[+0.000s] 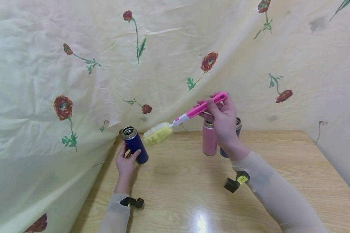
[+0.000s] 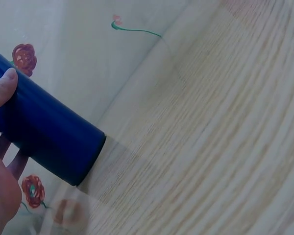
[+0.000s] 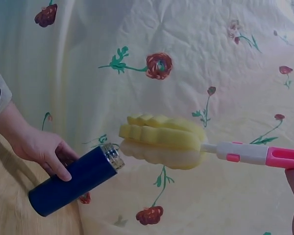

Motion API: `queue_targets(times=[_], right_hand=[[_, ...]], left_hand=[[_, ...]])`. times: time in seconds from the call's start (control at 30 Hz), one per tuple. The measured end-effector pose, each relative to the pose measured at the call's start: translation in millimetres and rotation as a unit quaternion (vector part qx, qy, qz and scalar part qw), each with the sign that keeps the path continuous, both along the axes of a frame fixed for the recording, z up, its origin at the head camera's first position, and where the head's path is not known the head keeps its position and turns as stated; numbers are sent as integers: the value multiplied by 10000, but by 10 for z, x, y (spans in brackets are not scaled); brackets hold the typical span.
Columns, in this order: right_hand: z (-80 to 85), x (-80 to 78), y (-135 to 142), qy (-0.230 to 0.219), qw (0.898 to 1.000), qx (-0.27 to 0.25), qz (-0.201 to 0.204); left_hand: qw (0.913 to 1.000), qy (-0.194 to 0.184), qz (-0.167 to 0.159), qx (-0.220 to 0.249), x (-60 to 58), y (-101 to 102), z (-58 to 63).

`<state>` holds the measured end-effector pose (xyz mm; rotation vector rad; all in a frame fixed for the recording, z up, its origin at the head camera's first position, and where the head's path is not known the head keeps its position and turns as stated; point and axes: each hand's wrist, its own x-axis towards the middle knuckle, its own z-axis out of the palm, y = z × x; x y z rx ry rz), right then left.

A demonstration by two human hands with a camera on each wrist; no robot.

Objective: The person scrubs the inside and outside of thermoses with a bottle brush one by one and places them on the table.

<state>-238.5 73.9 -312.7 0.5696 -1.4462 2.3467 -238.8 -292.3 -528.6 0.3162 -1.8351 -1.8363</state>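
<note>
The two hands are well apart: in the head view the left hand [image 1: 126,162] lies at eight o'clock from the right hand [image 1: 222,124]. The left hand grips a blue bottle [image 1: 138,145], its thumb across the near side and its fingers round the far side. The bottle sits at one o'clock from the left hand and between eight and nine o'clock from the right hand. Its mouth is uncovered, showing a shiny metal rim, and points to eleven o'clock; whether the base meets the table [image 1: 178,184] is hard to tell.

The right hand pinches the pink handle of a bottle brush [image 1: 180,119] between thumb and fingers. The brush's yellow and white sponge head lies near nine o'clock from the right hand and at two o'clock from the left hand, just beside the bottle's mouth. The right wrist view puts the bottle at eight o'clock from the sponge, its mouth aimed at two; contact between them cannot be told.

A pink bottle [image 1: 209,140] stands at seven o'clock from the right hand. A grey-blue bottle [image 1: 224,153] stands beside it, partly hidden behind that hand and wrist. A flowered cloth [image 1: 166,71] hangs behind, toward twelve o'clock.
</note>
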Motion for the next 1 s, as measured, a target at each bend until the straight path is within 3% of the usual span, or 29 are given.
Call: queue_targets(times=[0.2, 0.47, 0.63, 0.8, 1.0], right_hand=[[61, -121, -114, 272, 9992, 197, -217], [242, -282, -467, 570, 9965, 616, -23], [377, -337, -710, 745, 9922, 994, 118], [412, -369, -871, 704, 9873, 1417, 146], [431, -409, -951, 392, 9835, 1753, -215]], left_hand=[[9997, -56, -242, 36, 27, 66, -7], [9955, -102, -865, 370, 66, 166, -23], [9914, 86, -1231, 434, 59, 195, -56], [9899, 229, -1336, 424, 47, 196, -95], [9893, 195, -1403, 338, 57, 164, -129]])
